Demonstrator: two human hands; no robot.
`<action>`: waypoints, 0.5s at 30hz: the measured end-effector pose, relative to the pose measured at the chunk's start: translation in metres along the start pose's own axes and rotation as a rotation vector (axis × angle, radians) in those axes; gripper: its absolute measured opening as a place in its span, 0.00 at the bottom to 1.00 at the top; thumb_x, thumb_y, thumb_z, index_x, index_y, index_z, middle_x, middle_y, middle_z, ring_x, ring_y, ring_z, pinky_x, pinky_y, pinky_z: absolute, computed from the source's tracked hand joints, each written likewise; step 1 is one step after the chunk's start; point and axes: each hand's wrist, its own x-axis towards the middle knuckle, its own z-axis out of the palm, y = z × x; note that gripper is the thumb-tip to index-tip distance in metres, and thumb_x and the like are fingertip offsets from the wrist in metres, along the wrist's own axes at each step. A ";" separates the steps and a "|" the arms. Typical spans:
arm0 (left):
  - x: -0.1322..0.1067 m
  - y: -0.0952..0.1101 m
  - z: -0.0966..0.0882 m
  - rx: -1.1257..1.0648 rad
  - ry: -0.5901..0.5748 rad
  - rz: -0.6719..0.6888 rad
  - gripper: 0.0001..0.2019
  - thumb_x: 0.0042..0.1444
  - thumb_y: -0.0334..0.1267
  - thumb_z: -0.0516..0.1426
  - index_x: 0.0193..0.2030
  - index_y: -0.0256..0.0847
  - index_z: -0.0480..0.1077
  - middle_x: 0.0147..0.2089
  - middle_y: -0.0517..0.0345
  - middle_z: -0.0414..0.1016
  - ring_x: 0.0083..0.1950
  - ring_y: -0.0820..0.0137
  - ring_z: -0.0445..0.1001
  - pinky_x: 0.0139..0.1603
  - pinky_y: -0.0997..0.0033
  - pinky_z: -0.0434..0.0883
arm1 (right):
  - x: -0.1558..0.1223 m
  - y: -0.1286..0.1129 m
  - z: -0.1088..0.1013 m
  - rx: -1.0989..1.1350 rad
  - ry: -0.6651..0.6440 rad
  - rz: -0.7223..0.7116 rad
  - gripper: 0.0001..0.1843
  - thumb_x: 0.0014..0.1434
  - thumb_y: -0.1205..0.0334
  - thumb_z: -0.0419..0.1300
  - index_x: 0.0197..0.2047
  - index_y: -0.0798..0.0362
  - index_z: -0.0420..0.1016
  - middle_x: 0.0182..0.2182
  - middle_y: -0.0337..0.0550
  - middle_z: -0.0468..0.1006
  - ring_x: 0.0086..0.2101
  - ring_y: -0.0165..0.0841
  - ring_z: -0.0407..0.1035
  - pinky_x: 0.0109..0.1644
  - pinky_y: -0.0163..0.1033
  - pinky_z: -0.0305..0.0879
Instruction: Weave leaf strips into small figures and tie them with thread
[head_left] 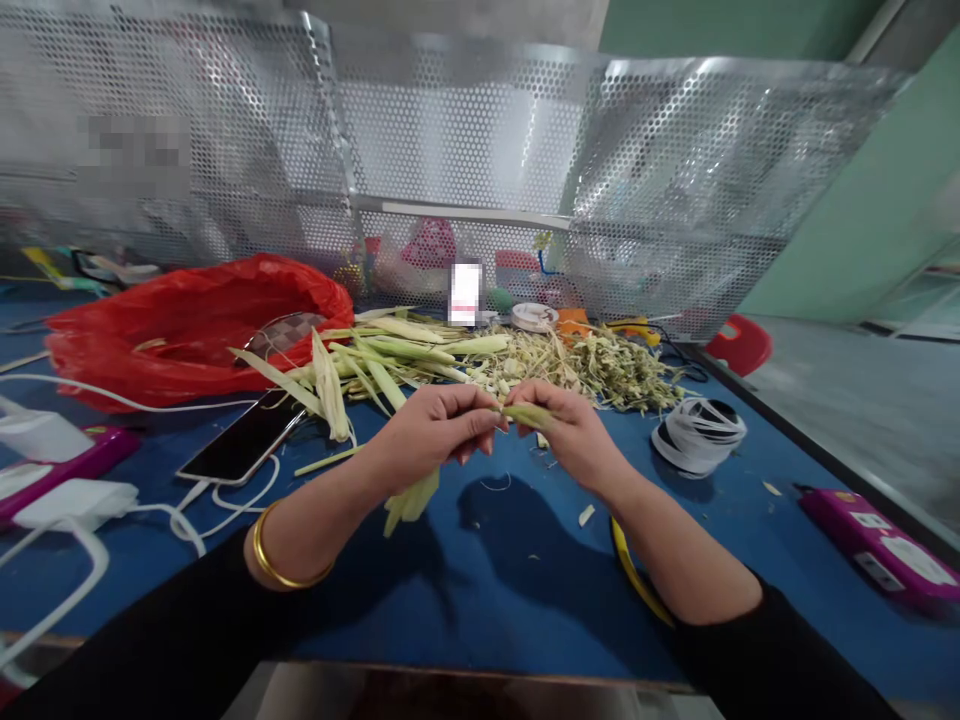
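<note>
Over the middle of the blue table, my left hand (435, 428) and my right hand (566, 430) meet at the fingertips. My left hand is closed, and pale green corn husk (412, 500) hangs below its palm. Pinched in my right fingers is a short, folded green strip of corn husk (529, 413), whose tip reaches my left fingertips. Just beyond the hands lies a heap of long corn husks (397, 350). To its right is a pile of small, twisted or knotted husk pieces (600, 370). Part of the held husk is hidden by my fingers.
A red plastic bag (172, 330) stands at the left, near a phone (244, 440) with white cables and chargers (79, 505). White tape on a spool (697, 437), a yellow curved object (637, 580) and a purple power strip (877, 545) lie right. Perforated metal panel (465, 130) behind.
</note>
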 end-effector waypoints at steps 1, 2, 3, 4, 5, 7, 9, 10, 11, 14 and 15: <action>0.001 -0.001 0.000 -0.069 0.050 -0.025 0.11 0.54 0.43 0.57 0.30 0.37 0.70 0.23 0.62 0.70 0.18 0.81 0.61 0.17 0.82 0.56 | -0.001 0.002 0.004 0.002 0.000 0.022 0.11 0.61 0.61 0.53 0.26 0.52 0.66 0.25 0.38 0.68 0.27 0.30 0.63 0.33 0.36 0.59; 0.002 -0.003 0.000 -0.119 0.106 -0.045 0.11 0.53 0.44 0.57 0.30 0.37 0.69 0.23 0.63 0.70 0.18 0.81 0.60 0.16 0.82 0.55 | -0.003 0.003 0.009 -0.018 0.004 0.017 0.12 0.61 0.62 0.53 0.26 0.52 0.66 0.24 0.38 0.67 0.27 0.30 0.62 0.33 0.36 0.58; 0.004 -0.005 0.000 -0.152 0.160 -0.059 0.11 0.53 0.43 0.58 0.29 0.37 0.68 0.23 0.63 0.69 0.17 0.82 0.59 0.16 0.82 0.55 | -0.005 0.003 0.013 -0.046 0.008 -0.013 0.11 0.61 0.63 0.53 0.26 0.52 0.65 0.24 0.38 0.67 0.27 0.29 0.62 0.33 0.36 0.59; 0.005 -0.006 0.000 -0.166 0.207 -0.067 0.10 0.53 0.43 0.58 0.29 0.37 0.68 0.24 0.63 0.69 0.17 0.82 0.59 0.15 0.83 0.55 | -0.007 0.002 0.017 -0.081 0.013 -0.059 0.11 0.61 0.64 0.52 0.26 0.52 0.65 0.25 0.38 0.67 0.28 0.30 0.62 0.35 0.36 0.59; 0.006 -0.008 0.000 -0.165 0.245 -0.070 0.10 0.53 0.42 0.58 0.29 0.36 0.68 0.24 0.63 0.69 0.17 0.82 0.59 0.15 0.83 0.56 | -0.009 0.001 0.021 -0.112 0.021 -0.109 0.11 0.62 0.65 0.52 0.27 0.51 0.64 0.26 0.39 0.67 0.29 0.30 0.63 0.36 0.37 0.60; 0.007 -0.010 0.000 -0.126 0.285 -0.072 0.09 0.53 0.41 0.58 0.29 0.36 0.68 0.24 0.63 0.69 0.17 0.82 0.60 0.15 0.82 0.57 | -0.013 -0.004 0.025 -0.164 0.052 -0.200 0.11 0.62 0.67 0.51 0.28 0.51 0.64 0.30 0.41 0.67 0.32 0.31 0.64 0.38 0.37 0.61; 0.008 -0.011 0.001 -0.060 0.288 -0.069 0.09 0.53 0.41 0.57 0.29 0.36 0.68 0.24 0.62 0.70 0.17 0.80 0.61 0.15 0.81 0.58 | -0.016 -0.008 0.026 -0.203 0.103 -0.248 0.10 0.63 0.67 0.50 0.29 0.51 0.65 0.34 0.44 0.69 0.36 0.32 0.65 0.40 0.38 0.62; 0.008 -0.012 0.002 -0.018 0.283 -0.064 0.09 0.53 0.41 0.57 0.29 0.36 0.69 0.23 0.62 0.71 0.17 0.80 0.62 0.15 0.81 0.59 | -0.017 -0.009 0.026 -0.208 0.120 -0.259 0.10 0.63 0.67 0.50 0.30 0.51 0.65 0.37 0.46 0.70 0.38 0.33 0.66 0.41 0.38 0.62; 0.007 -0.013 0.003 0.031 0.275 -0.056 0.09 0.53 0.41 0.56 0.30 0.37 0.70 0.23 0.61 0.71 0.17 0.79 0.62 0.16 0.80 0.60 | -0.018 -0.010 0.026 -0.195 0.127 -0.259 0.10 0.63 0.67 0.49 0.31 0.51 0.66 0.39 0.47 0.71 0.40 0.33 0.67 0.43 0.39 0.63; 0.006 -0.017 0.007 0.228 0.262 0.000 0.10 0.55 0.39 0.53 0.29 0.37 0.71 0.23 0.61 0.73 0.18 0.78 0.64 0.19 0.79 0.61 | -0.018 -0.011 0.025 -0.098 0.061 -0.206 0.10 0.65 0.66 0.47 0.33 0.50 0.66 0.38 0.45 0.73 0.37 0.32 0.68 0.43 0.40 0.64; 0.006 -0.018 0.008 0.305 0.266 0.027 0.10 0.55 0.38 0.53 0.28 0.37 0.71 0.22 0.61 0.73 0.19 0.77 0.64 0.21 0.79 0.61 | -0.018 -0.010 0.025 -0.068 0.039 -0.189 0.10 0.65 0.66 0.47 0.33 0.50 0.65 0.35 0.43 0.73 0.36 0.32 0.68 0.42 0.39 0.64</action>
